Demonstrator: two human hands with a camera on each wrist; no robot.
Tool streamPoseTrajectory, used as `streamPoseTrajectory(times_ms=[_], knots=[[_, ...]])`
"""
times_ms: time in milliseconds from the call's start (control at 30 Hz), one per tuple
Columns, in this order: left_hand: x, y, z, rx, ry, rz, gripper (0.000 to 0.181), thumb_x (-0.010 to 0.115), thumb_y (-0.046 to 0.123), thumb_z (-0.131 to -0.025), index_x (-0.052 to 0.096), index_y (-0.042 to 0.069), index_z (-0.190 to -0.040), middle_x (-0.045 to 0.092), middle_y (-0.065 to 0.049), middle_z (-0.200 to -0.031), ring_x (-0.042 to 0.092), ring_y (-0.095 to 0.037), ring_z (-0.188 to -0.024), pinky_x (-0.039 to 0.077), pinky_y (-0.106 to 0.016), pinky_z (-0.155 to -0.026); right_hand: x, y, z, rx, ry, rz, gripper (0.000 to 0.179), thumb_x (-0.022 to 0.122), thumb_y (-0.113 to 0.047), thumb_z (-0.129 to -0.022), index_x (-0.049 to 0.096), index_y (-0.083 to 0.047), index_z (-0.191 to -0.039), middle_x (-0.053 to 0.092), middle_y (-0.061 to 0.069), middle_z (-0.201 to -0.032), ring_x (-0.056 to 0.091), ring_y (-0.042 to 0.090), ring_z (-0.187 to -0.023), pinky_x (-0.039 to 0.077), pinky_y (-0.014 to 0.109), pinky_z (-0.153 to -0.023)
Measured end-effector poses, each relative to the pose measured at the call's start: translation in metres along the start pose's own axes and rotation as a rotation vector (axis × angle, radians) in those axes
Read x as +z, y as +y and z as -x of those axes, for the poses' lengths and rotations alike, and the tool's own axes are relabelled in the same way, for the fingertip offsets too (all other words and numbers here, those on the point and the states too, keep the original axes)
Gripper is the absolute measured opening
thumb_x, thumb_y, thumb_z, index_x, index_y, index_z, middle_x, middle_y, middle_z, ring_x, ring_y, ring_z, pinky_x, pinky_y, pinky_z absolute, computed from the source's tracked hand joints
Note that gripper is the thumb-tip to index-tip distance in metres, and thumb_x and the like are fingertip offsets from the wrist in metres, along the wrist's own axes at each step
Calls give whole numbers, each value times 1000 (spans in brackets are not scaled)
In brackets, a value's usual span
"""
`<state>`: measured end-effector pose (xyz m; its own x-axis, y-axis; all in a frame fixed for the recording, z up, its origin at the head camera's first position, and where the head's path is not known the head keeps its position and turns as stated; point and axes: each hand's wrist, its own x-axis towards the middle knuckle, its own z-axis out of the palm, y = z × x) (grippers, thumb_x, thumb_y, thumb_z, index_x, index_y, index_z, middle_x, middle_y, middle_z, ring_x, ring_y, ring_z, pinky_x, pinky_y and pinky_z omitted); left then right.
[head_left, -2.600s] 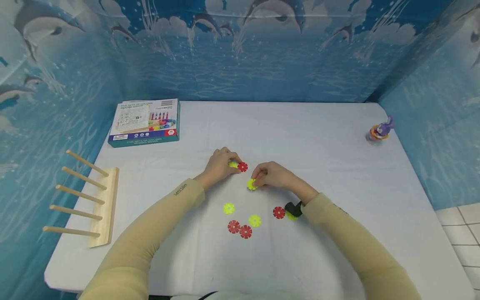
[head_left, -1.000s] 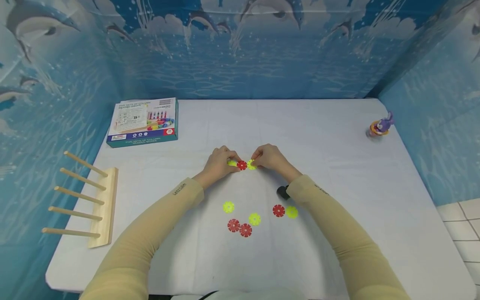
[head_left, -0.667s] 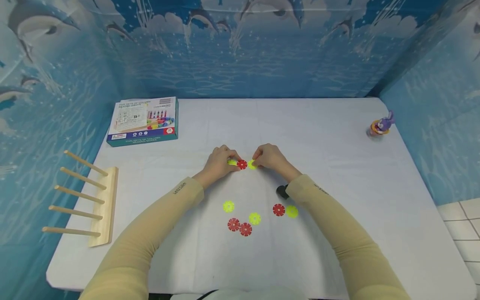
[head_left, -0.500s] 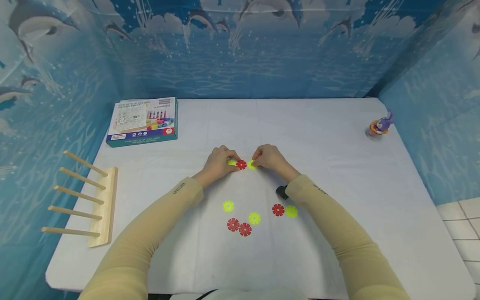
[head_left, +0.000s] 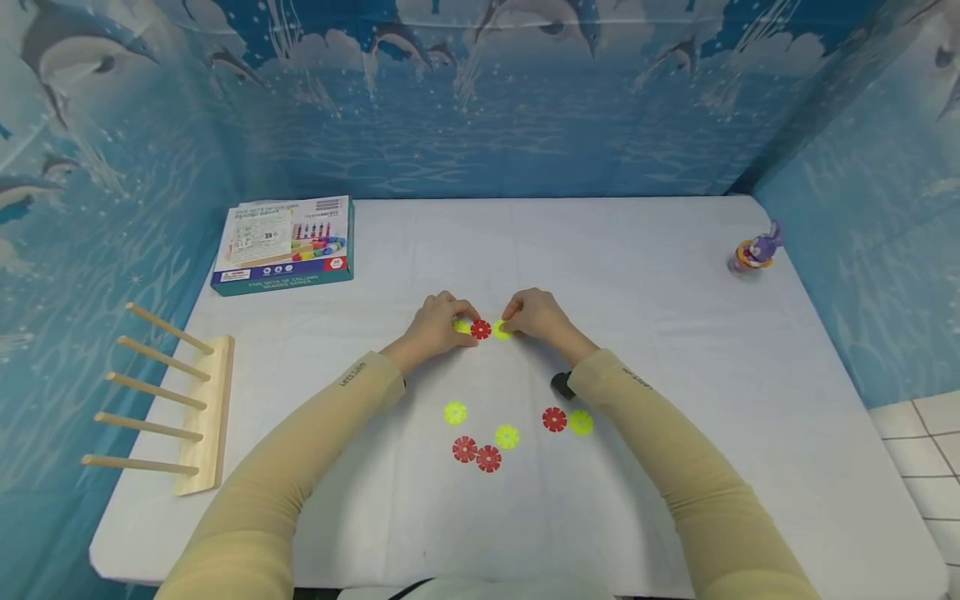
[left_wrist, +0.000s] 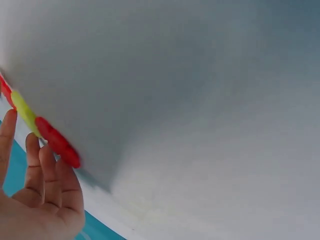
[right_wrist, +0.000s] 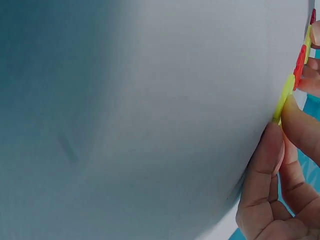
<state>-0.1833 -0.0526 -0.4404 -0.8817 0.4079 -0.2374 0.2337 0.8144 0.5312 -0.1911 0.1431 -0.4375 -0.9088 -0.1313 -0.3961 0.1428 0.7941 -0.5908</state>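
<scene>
My left hand (head_left: 435, 325) pinches a short row of slotted plastic discs between thumb and fingers. In the head view, a yellow disc (head_left: 462, 327) sits partly hidden in its grip, with a red disc (head_left: 481, 330) to the right. A further red disc shows at the edge of the left wrist view. My right hand (head_left: 542, 317) pinches another yellow disc (head_left: 501, 330), edge-on in the right wrist view, close against the red disc (right_wrist: 300, 65). Whether their slots interlock I cannot tell.
Loose yellow discs (head_left: 455, 412) and red discs (head_left: 465, 449) lie nearer the body. A wooden rack with pegs (head_left: 206, 417) stands left, a printed box (head_left: 285, 246) behind it. A purple figurine (head_left: 765, 246) stands far right. Something black (head_left: 562, 384) is at the right cuff.
From 2.6 to 1.0 seconds ago, my right hand carried its yellow disc up and away from the body to beside the red one. Since then, both hands have stayed nearly still.
</scene>
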Motion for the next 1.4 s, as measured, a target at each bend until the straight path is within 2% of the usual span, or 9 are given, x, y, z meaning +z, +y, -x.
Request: streamPoseTrajectory(times_ms=[167, 400, 567, 767, 1000, 1400], knots=[[-4, 9, 1, 15, -34, -13, 40, 79, 26, -84, 68, 19, -121, 58, -10, -119, 48, -29, -112, 39, -43, -97, 1, 0, 0, 0, 6, 7, 15, 75, -17, -85, 68, -6, -93, 65, 6, -89, 54, 14, -73, 42, 22, -63], [-2, 20, -6, 52, -20, -68, 39, 78, 29, -84, 68, 20, -121, 60, -8, -122, 49, -28, -117, 38, -47, -99, 0, 0, 0, 6, 5, 22, 15, 75, -17, -85, 69, -6, -93, 66, 7, -92, 54, 15, -76, 42, 22, -63], [5, 20, -10, 63, -20, -110, 38, 78, 33, -84, 70, 22, -119, 61, -6, -122, 49, -26, -114, 40, -46, -97, 1, -1, 2, 2, -6, 14, 15, 74, -15, -85, 69, -5, -95, 66, 8, -94, 54, 16, -77, 42, 22, -64], [11, 21, -13, 61, -8, -120, 36, 78, 34, -84, 71, 23, -118, 59, -6, -120, 49, -25, -112, 40, -45, -95, 1, -2, 3, -12, -2, 14, 15, 74, -15, -85, 69, -5, -95, 67, 9, -94, 55, 15, -75, 42, 21, -62], [18, 22, -14, 54, 49, -122, 33, 79, 33, -83, 72, 23, -114, 59, -5, -117, 50, -26, -109, 42, -43, -91, 1, -1, 4, -25, 4, 25, 15, 75, -14, -85, 69, -4, -95, 68, 10, -94, 54, 14, -72, 42, 20, -61], [18, 23, -13, 43, 60, -122, 30, 78, 32, -84, 72, 23, -112, 58, -5, -118, 50, -27, -112, 41, -43, -91, 2, 0, 4, -31, 14, 7, 15, 75, -14, -85, 69, -4, -95, 67, 9, -93, 54, 14, -73, 42, 20, -61]])
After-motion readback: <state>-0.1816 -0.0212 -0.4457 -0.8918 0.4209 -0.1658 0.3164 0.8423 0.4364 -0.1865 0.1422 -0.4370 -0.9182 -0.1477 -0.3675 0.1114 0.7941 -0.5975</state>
